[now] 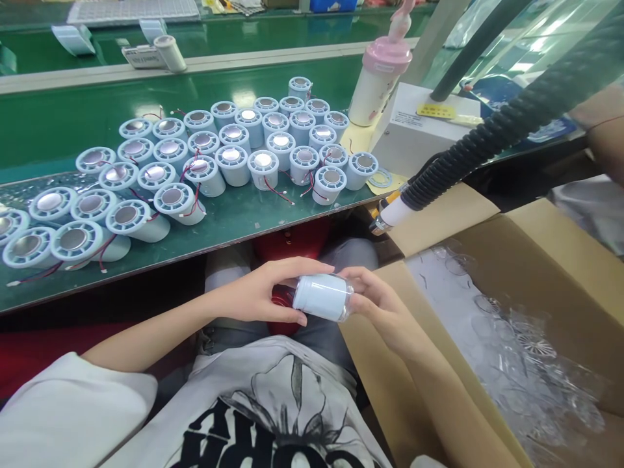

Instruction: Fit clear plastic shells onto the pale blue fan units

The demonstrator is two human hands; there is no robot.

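Above my lap is a light-blue cylindrical unit (320, 296), tilted on its side, with a clear plastic cover around it. My left hand (266, 292) curls about its left end, fingers along the top and thumb at the lower edge. At the other end, my right hand (377, 305) pinches the clear plastic near the unit's right rim. The far fingers of both hands are partly hidden behind the unit. Similar light-blue cylinders (263, 170) with ribbed rims, round metal centres and thin red and black wires stand in rows on the green bench ahead.
On my right, an open cardboard box (560, 260) contains clear plastic pieces (526, 351). A black corrugated hose (492, 136) with a metal tip hangs above its near corner. A pink-lidded bottle (375, 81) stands by a white box-shaped device (414, 127). Another person's arm (604, 136) shows at far right.
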